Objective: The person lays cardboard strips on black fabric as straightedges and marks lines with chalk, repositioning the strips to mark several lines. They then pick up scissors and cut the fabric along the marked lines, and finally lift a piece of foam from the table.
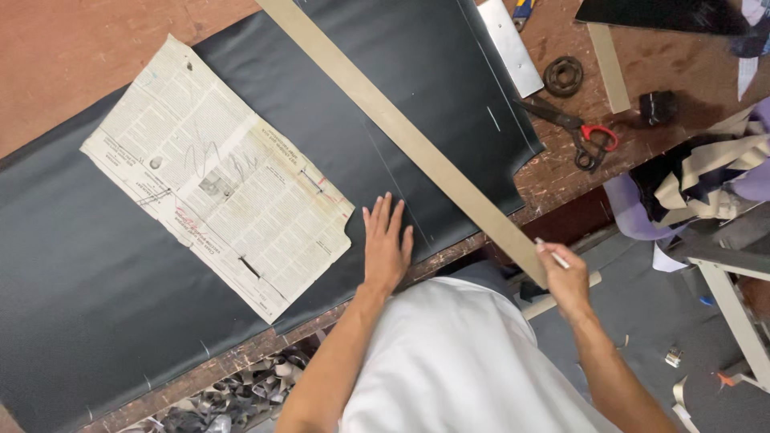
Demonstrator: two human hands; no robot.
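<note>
Right hand (568, 281) grip pinches white chalk (553, 254) beside long ruler (417, 144), lower right; left hand (386, 244) presses flat, fingers apart, on partly marked black fabric (96, 273).

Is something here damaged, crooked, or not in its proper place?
The newspaper pattern on the black fabric has torn, ragged edges and small holes. The long straightedge sticks out past the table edge. Cloth scraps lie heaped below.
</note>
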